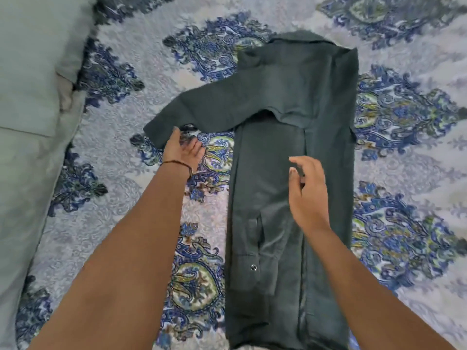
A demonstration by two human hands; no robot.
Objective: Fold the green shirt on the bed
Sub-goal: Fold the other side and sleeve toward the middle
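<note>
Lying lengthwise down the patterned bedspread [126, 72], the green shirt [290, 173] is already a narrow strip running away from the person, with one sleeve [202, 109] sticking out left. The left hand [183, 150] grips that cuff, so it's nearest for swinging it across. The right hand [307, 190] hovers loose-fingered over the middle, holding nothing. Pillows [30, 72] sit well left, nothing's blocking.

Grey-green pillow [30, 72], thin wristband [178, 163]

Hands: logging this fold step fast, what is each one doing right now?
Left hand: closed on the end of the green shirt's sleeve.
Right hand: open, fingers loose, holding nothing.
</note>
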